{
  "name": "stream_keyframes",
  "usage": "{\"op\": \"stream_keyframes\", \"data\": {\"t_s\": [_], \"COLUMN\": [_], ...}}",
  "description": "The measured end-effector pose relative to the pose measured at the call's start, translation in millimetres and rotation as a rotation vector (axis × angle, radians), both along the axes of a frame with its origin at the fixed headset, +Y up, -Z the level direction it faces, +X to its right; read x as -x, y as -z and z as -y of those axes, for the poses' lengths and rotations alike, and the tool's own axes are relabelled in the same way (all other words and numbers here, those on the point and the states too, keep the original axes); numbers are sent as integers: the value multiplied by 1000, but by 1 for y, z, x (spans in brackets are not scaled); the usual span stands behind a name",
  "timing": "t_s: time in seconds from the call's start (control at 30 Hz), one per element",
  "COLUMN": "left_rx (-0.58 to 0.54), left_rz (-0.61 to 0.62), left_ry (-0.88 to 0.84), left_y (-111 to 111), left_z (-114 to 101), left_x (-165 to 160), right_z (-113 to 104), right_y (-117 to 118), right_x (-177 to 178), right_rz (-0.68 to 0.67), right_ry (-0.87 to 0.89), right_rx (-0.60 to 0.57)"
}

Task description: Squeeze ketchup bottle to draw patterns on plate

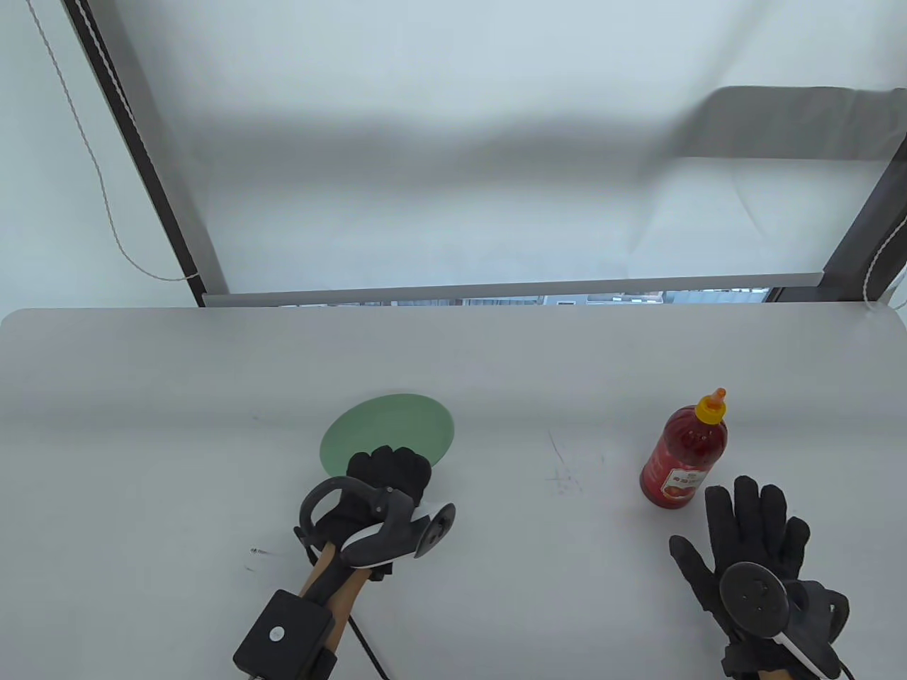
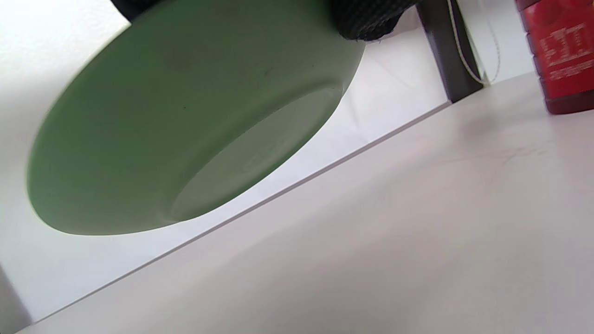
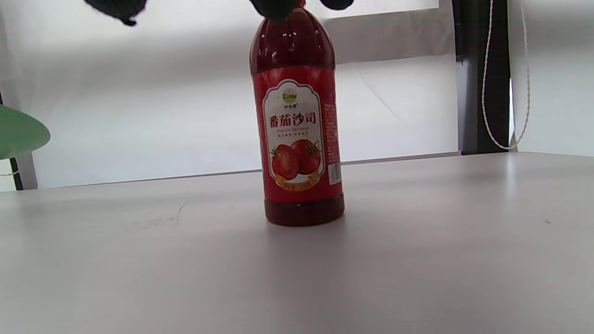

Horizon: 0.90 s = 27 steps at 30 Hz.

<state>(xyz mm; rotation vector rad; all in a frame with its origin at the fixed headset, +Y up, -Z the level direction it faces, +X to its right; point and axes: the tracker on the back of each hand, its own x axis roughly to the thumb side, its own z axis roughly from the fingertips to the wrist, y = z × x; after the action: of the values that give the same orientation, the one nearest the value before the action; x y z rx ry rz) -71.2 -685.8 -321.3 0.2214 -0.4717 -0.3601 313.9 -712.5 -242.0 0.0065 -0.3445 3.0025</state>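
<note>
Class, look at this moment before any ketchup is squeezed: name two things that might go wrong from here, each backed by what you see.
1. The left hand holds the green plate by its near edge, lifted off the table; it may tip or slip.
2. The ketchup bottle stands upright and unheld, with the open right hand close behind it; a clumsy reach may topple it.

Your left hand (image 1: 386,482) is curled, fingers closed in a grip, forearm angling in from below. Your right hand (image 1: 751,549) is spread flat, fingers splayed and pointing away from you.
</note>
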Motion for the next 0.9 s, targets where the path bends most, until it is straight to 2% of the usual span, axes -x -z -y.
{"op": "stream_keyframes", "data": {"t_s": [0.27,0.43,0.7,0.9], "left_rx": [-6,37,86,158], "left_rz": [160,201,201,199], "left_ry": [-13,0,45,12], "left_y": [-18,-17,-9,-4], "left_z": [1,19,53,64], "left_x": [-78,-115,-130,-128], "right_z": [-1,-1,-3,-3], "right_y": [-1,-2,-2,-2], "right_x": [1,1,1,2], "right_rz": [-14,-19,-32,-39], "right_ry": [5,9,12,13], "right_rx": [-9,-15,-21,-23]}}
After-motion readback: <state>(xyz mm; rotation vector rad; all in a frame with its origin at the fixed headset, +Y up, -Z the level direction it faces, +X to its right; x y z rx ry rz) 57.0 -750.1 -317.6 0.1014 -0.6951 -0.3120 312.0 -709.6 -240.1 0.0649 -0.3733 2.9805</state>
